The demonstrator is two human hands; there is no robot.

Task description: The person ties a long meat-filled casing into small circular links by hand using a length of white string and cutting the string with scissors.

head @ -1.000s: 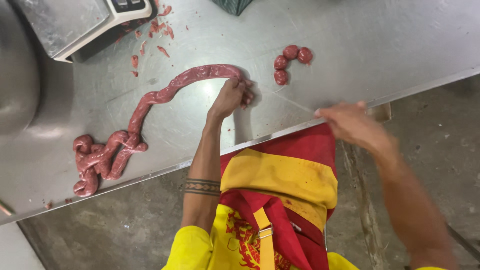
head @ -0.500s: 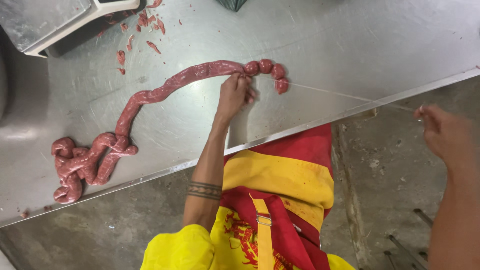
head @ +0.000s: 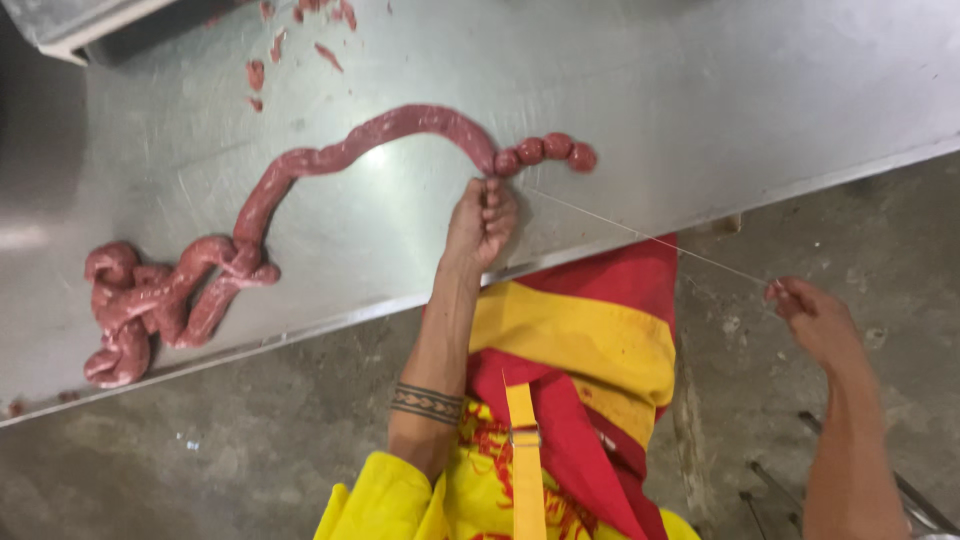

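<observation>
Seemingly taut thin string [head: 650,238] between hands, beside lumpy red sausage [head: 400,130]

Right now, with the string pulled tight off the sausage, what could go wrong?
1. The thin white string runs taut from the left hand at the long red sausage rope out past the table edge to the right hand; a harder pull might snap it or cut the casing.
2. The three small tied links lie near the steel table edge and could be dragged off.
3. Loose meat scraps could soil the string.
</observation>
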